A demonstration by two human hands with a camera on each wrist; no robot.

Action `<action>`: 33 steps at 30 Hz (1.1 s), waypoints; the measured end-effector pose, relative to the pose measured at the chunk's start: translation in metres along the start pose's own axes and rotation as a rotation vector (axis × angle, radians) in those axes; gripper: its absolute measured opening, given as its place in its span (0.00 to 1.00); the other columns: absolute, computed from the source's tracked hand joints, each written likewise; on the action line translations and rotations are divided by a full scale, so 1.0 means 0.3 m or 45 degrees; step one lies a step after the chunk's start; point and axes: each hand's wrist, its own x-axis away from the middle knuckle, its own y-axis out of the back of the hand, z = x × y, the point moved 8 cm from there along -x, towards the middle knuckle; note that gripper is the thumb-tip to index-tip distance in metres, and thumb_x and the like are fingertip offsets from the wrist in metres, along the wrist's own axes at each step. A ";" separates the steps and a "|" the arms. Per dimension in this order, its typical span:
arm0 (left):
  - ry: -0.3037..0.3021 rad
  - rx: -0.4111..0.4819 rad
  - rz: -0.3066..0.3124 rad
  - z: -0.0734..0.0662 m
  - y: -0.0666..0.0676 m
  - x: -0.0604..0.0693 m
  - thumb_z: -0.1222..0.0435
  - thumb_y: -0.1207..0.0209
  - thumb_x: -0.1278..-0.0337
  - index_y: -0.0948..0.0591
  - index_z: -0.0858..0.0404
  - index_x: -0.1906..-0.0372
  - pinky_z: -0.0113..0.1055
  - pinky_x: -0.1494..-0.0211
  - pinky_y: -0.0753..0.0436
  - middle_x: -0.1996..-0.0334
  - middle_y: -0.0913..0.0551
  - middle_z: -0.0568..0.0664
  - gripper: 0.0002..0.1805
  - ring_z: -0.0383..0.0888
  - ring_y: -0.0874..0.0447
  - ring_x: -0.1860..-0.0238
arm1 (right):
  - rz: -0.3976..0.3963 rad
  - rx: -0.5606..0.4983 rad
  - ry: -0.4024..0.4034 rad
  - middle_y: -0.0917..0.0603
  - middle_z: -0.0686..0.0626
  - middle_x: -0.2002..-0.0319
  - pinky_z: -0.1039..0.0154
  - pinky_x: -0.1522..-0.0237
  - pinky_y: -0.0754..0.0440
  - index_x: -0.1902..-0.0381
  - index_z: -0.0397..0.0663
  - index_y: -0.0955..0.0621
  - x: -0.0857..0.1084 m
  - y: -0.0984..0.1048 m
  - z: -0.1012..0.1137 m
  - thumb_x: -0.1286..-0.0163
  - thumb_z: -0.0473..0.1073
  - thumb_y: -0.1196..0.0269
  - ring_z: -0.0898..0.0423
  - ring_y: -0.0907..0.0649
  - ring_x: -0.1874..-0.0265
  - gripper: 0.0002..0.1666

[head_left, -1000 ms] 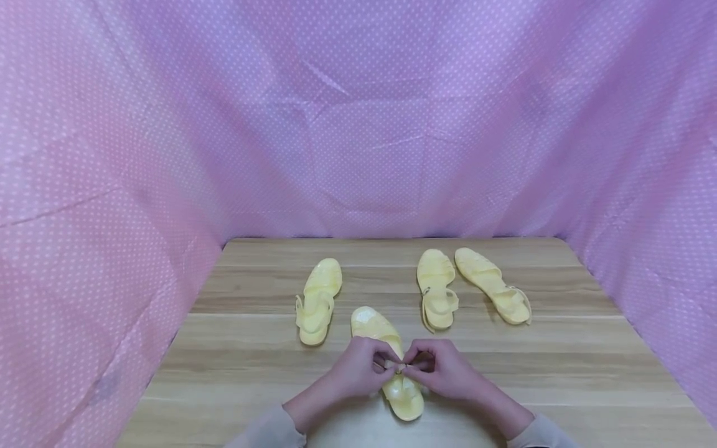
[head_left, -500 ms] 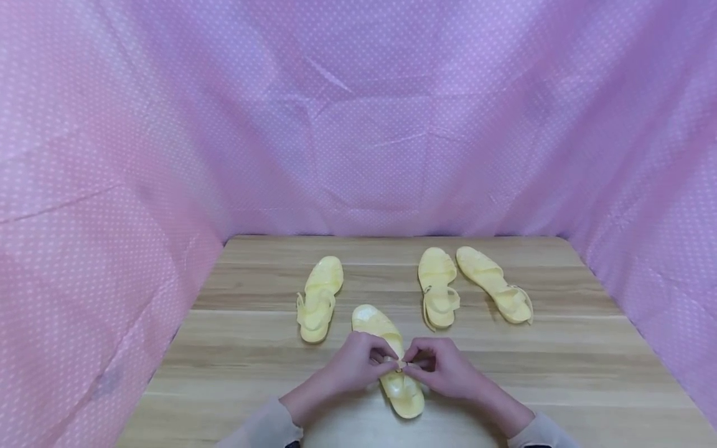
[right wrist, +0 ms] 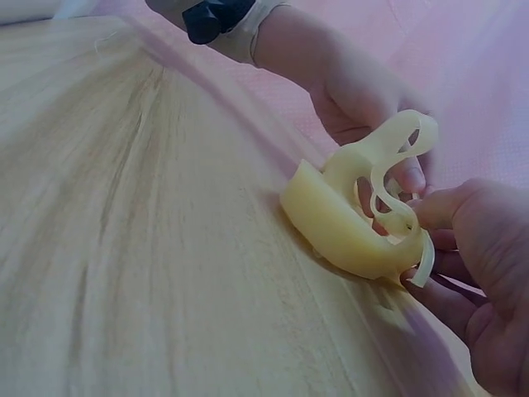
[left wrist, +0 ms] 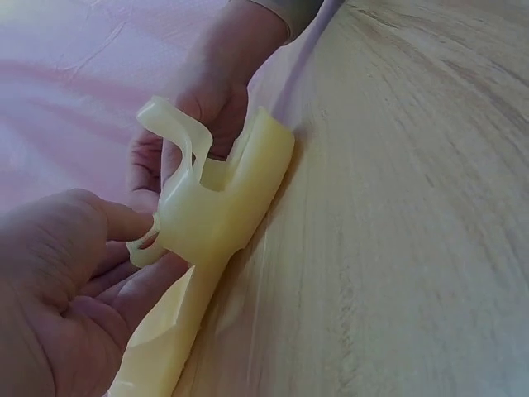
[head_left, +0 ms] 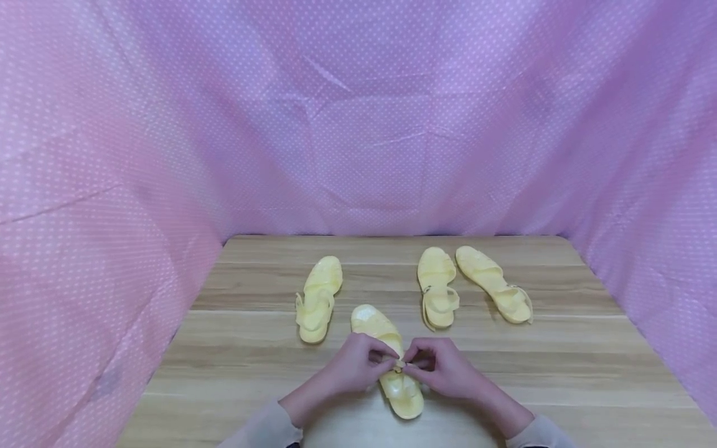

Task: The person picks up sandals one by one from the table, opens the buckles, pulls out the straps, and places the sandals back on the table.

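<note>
A pale yellow jelly sandal (head_left: pixel 404 401) lies at the front middle of the table, its toe pointing away and slightly left. Over its middle, my left hand (head_left: pixel 361 364) pinches a looped part of the strap between thumb and fingers. From the other side, my right hand (head_left: pixel 442 367) pinches the thin strap, and the fingertips of both hands almost meet. In the right wrist view the strap's end (right wrist: pixel 425 263) sticks out past the right thumb and fingers. The heel strap (left wrist: pixel 198 211) arches above the sole in the left wrist view. Fingers partly hide the fastening.
Another yellow sandal (head_left: pixel 320 298) lies at the back left. Two more, a straight one (head_left: pixel 437 270) and a slanted one (head_left: pixel 487 277), lie at the back right. Pink dotted cloth (head_left: pixel 358 155) hangs around the wooden table (head_left: pixel 252 373).
Both hands stay at the strap of the front sandal; the left fingertips shift slightly. The other sandals have not moved.
</note>
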 end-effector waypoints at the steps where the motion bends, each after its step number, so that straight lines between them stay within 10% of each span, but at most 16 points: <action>1: 0.005 0.021 -0.003 0.002 0.000 -0.001 0.69 0.31 0.35 0.08 0.62 0.57 0.22 0.58 0.13 0.61 0.06 0.50 0.06 0.27 0.12 0.65 | -0.001 0.002 -0.008 0.09 0.45 0.56 0.64 0.52 0.08 0.59 0.48 0.14 0.000 0.001 -0.001 0.28 0.42 0.28 0.55 0.07 0.55 0.05; 18: -0.037 -0.092 -0.029 0.000 0.024 -0.061 0.68 0.31 0.34 0.07 0.61 0.56 0.21 0.78 0.28 0.71 0.08 0.44 0.06 0.25 0.27 0.81 | -0.025 0.056 -0.013 0.09 0.45 0.58 0.64 0.52 0.08 0.60 0.47 0.14 -0.054 0.040 -0.025 0.30 0.38 0.27 0.61 0.10 0.56 0.05; 33: -0.106 -0.066 -0.001 -0.009 0.022 -0.061 0.67 0.28 0.37 0.06 0.60 0.58 0.21 0.71 0.19 0.65 0.05 0.48 0.05 0.22 0.20 0.74 | 0.083 0.029 -0.037 0.08 0.48 0.57 0.63 0.50 0.09 0.60 0.50 0.14 -0.074 0.038 -0.032 0.30 0.41 0.27 0.59 0.09 0.55 0.05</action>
